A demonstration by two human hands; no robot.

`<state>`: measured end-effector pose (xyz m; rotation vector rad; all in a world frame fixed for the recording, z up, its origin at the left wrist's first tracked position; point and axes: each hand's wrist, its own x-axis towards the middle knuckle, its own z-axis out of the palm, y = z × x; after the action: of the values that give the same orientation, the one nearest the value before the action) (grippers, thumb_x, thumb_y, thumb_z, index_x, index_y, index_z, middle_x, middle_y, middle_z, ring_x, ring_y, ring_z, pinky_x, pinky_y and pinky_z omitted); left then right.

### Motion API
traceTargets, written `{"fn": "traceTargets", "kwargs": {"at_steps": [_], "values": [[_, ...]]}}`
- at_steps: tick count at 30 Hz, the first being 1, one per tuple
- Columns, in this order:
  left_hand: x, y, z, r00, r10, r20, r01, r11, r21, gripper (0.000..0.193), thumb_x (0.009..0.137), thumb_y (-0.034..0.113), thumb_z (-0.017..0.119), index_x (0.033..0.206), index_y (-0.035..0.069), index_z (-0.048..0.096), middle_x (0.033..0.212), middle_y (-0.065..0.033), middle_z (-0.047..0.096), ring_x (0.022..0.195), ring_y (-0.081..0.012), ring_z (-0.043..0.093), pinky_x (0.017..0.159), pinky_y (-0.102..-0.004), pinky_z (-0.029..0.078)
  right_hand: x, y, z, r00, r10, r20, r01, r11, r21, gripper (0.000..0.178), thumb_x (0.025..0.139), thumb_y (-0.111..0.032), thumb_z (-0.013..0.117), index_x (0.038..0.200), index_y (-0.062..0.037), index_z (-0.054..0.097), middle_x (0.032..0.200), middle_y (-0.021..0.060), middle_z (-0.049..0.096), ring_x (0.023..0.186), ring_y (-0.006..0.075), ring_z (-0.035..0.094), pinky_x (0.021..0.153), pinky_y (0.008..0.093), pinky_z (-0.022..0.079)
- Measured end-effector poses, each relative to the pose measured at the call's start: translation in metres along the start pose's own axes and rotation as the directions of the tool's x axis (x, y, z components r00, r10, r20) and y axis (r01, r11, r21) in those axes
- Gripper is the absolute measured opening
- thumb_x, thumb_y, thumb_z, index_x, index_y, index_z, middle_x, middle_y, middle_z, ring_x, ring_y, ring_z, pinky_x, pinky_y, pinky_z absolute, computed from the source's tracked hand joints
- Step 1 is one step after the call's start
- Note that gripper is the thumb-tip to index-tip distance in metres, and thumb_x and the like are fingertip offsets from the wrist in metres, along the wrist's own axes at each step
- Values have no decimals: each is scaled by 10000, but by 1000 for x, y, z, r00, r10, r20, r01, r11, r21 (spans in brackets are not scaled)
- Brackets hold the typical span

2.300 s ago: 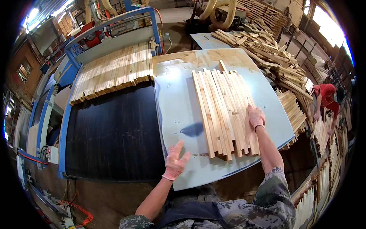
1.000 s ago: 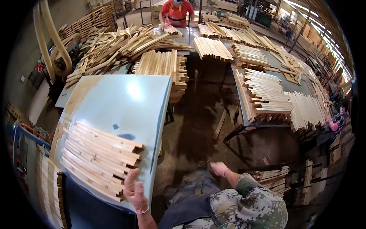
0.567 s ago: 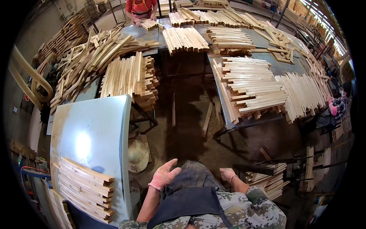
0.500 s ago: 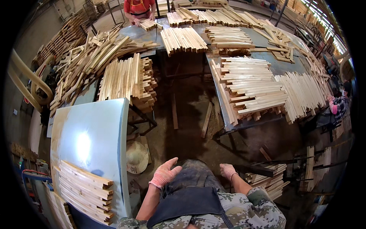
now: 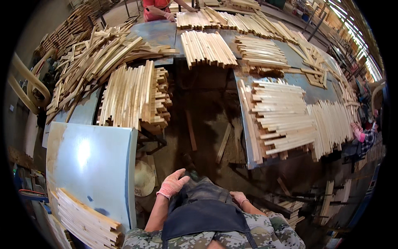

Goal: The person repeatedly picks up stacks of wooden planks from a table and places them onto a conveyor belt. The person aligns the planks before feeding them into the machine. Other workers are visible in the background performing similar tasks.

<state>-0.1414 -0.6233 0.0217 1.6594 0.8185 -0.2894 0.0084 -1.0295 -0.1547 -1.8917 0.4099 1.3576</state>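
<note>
My left hand [image 5: 173,184], in a pale pinkish knit glove, is held in front of my left thigh. Its fingers are loosely spread, and nothing is in it. My right hand [image 5: 239,198], gloved alike, hangs beside my right thigh, empty, with its fingers loosely out and partly turned from view. Between the hands are my dark apron [image 5: 205,218] and dark trousers. Left of my left hand stands a metal-topped table [image 5: 89,162], with a row of wooden strips [image 5: 85,218] on its near end.
Stacked strips [image 5: 132,95] stand ahead left, beside a jumbled wood heap [image 5: 91,62]. More stacks [image 5: 284,116] lie on the right table. A straw hat [image 5: 144,178] is low beside the left table. Loose strips [image 5: 191,130] lie on the floor aisle. Co-workers stand far ahead [image 5: 155,10] and right [image 5: 367,137].
The view has shifted, with the tables ahead lower in it. My right hand has drawn in toward my thigh. The far co-worker's small bundle of strips now lies against the back row.
</note>
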Motion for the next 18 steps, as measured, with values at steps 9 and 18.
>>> {"fn": "traceTargets", "kwargs": {"at_steps": [9, 18], "values": [[119, 53, -89, 996, 90, 22, -91, 992, 82, 726, 998, 469, 683, 1559, 34, 528, 1530, -212, 607, 1432, -342, 572, 1192, -395, 442, 17, -205, 6, 990, -138, -2, 137, 986, -93, 195, 1006, -270, 680, 911, -104, 719, 745, -11, 596, 590, 133, 527, 528, 312, 411], [155, 73, -156, 997, 62, -46, -60, 997, 54, 697, 1004, 420, 696, 1560, 33, 528, 1497, -201, 640, 1399, -333, 606, 1169, -383, 462, 61, -327, 66, 986, -165, -3, 161, 966, -202, 376, 1048, -348, 644, 1229, -49, 784, 992, 34, 750, 855, 186, 668, 741, 358, 537]]}}
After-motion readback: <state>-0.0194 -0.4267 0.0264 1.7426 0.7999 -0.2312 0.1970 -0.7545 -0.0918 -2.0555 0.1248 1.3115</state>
